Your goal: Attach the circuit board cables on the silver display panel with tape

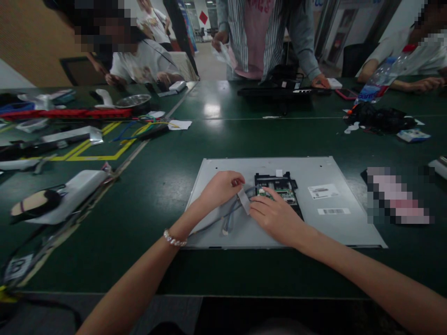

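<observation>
A flat metal display panel (pixel 279 164) lies on the table in front of me, with a green circuit board (pixel 279 193) in a black bracket fixed near its middle. Grey cables (pixel 228 215) run from the board towards the panel's lower left. Over the panel's left half, my left hand (pixel 223 188) pinches the upper end of a pale strip of tape (pixel 244 199). My right hand (pixel 277 216) is closed at the strip's lower end, its index finger resting by the board's cable connector. That hand's thumb is hidden.
A phone (pixel 398 195) lies right of the panel. To the left are a white device (pixel 77 193), a red strip (pixel 70 113) and loose wires. A bottle (pixel 377 83) and a black bundle (pixel 380 116) stand far right. Several people are across the table, near a dark flat device (pixel 275 91).
</observation>
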The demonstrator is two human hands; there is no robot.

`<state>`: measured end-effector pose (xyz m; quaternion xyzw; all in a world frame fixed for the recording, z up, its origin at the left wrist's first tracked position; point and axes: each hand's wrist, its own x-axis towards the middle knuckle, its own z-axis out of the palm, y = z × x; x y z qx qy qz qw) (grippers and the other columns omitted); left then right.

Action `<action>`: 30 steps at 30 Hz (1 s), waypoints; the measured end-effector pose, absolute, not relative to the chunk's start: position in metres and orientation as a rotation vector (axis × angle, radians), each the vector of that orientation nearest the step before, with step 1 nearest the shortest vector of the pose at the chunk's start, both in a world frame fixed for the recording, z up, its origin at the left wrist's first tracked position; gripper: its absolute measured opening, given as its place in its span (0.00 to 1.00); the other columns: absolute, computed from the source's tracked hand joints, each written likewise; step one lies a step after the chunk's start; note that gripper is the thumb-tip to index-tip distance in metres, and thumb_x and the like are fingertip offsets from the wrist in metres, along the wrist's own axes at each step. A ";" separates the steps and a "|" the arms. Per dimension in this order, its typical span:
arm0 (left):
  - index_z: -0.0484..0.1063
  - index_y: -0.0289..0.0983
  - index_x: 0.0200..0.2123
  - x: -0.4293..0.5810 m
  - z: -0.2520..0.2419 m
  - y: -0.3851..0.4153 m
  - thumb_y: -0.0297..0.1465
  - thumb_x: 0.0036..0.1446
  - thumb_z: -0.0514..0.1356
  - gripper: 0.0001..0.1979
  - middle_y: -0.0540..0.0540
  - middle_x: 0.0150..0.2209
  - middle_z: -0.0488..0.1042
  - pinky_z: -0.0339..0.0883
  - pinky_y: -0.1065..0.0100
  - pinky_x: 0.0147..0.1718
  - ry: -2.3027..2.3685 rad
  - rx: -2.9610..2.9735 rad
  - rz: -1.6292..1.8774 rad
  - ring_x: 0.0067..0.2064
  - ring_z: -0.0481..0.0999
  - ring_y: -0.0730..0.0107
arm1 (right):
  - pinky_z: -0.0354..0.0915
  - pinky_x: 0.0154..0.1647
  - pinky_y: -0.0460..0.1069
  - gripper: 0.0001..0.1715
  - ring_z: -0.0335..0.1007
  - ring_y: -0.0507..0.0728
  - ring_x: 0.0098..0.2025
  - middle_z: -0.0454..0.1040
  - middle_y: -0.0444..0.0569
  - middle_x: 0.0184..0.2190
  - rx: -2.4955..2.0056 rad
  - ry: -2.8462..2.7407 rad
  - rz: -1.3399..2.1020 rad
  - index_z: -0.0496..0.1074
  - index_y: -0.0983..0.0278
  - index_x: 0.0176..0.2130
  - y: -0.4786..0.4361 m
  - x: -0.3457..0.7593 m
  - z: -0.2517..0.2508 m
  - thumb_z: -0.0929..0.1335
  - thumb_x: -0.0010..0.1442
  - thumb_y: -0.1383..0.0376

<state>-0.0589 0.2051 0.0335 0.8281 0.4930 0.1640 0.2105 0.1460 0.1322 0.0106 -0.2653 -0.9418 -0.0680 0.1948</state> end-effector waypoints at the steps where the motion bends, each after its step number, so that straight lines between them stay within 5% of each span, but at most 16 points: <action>1: 0.76 0.35 0.36 -0.059 0.033 0.205 0.25 0.53 0.56 0.10 0.46 0.33 0.77 0.66 0.68 0.36 1.368 2.334 0.450 0.33 0.74 0.69 | 0.55 0.63 0.60 0.12 0.70 0.59 0.52 0.77 0.53 0.46 -0.732 -2.646 -0.179 0.75 0.67 0.40 0.133 0.146 0.011 0.62 0.65 0.74; 11: 0.74 0.35 0.41 -0.053 0.043 0.201 0.25 0.56 0.55 0.11 0.42 0.42 0.71 0.65 0.66 0.42 1.203 2.518 0.542 0.42 0.71 0.66 | 0.59 0.61 0.55 0.14 0.71 0.57 0.53 0.77 0.56 0.49 -0.641 -2.674 -0.099 0.73 0.70 0.48 0.135 0.143 0.009 0.62 0.66 0.73; 16: 0.74 0.36 0.39 -0.051 0.064 0.190 0.28 0.60 0.53 0.10 0.44 0.38 0.72 0.65 0.69 0.37 0.958 2.493 0.470 0.37 0.71 0.71 | 0.61 0.60 0.55 0.12 0.72 0.57 0.52 0.78 0.56 0.48 -0.652 -2.668 -0.137 0.74 0.70 0.46 0.135 0.143 0.009 0.64 0.64 0.73; 30: 0.72 0.35 0.37 -0.055 0.057 0.197 0.24 0.54 0.53 0.10 0.45 0.37 0.74 0.63 0.68 0.37 0.933 2.524 0.085 0.37 0.72 0.69 | 0.61 0.60 0.56 0.13 0.71 0.58 0.52 0.77 0.55 0.49 -0.648 -2.664 -0.153 0.73 0.69 0.47 0.134 0.144 0.007 0.63 0.65 0.73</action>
